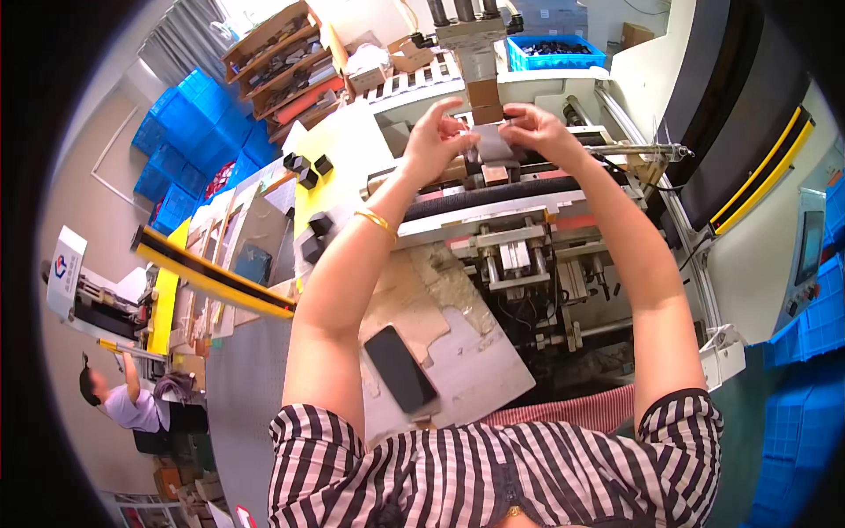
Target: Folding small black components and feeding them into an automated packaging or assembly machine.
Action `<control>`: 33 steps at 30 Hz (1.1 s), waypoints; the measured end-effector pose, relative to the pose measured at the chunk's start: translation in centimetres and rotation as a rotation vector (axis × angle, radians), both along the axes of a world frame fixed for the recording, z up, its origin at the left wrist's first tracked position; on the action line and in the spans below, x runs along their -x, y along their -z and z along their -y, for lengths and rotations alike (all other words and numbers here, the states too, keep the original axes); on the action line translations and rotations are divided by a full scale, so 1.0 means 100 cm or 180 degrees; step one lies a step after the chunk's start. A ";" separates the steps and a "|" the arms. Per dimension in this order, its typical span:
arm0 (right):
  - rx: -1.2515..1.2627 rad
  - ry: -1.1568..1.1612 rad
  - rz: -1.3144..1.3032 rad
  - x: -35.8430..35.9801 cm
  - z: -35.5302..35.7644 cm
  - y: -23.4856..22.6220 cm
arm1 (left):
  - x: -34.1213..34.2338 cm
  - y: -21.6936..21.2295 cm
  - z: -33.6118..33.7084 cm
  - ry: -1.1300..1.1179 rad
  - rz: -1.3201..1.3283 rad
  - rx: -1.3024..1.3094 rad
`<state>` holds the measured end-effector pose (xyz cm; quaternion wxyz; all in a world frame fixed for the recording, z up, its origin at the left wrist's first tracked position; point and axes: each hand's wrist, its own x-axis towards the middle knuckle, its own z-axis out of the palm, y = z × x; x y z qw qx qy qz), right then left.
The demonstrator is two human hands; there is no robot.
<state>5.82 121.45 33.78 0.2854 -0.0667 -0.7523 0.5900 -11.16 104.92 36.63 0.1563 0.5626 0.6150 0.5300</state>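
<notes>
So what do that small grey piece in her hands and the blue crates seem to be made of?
The grey piece, pinched between the left hand and right hand, looks like thin matte card or paperboard: flat, dull, no shine, though it is too small to be sure. The blue crates look like moulded plastic: uniform colour, ribbed walls, slight sheen.

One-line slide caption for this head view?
Both hands, left hand and right hand, hold a small grey piece at a machine; a phone lies nearby.

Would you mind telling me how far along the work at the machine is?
Done: small black boxes sit on the yellow sheet. In hand: the left hand and right hand both grip a grey sheet at the machine's block. Left: it is not yet released.
</notes>
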 end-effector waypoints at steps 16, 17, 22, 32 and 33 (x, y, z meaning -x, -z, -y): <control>0.0444 -0.0502 0.0326 -0.068 0.243 0.063 | -0.018 0.077 0.198 -0.1181 -0.0373 -0.0292; 0.0416 -0.0796 0.0487 -0.074 0.272 0.073 | -0.008 0.091 0.237 -0.1475 -0.0360 -0.0306; -0.0211 -0.1478 0.0956 -0.076 0.374 0.077 | -0.001 0.141 0.453 -0.2833 0.0126 -0.0468; -0.2420 -0.1580 0.1107 0.082 0.567 0.113 | -0.106 0.359 0.983 -0.7032 0.1163 0.1320; -0.2802 -0.1603 0.0965 0.096 0.588 0.113 | -0.155 0.373 1.045 -0.7321 0.1414 0.1676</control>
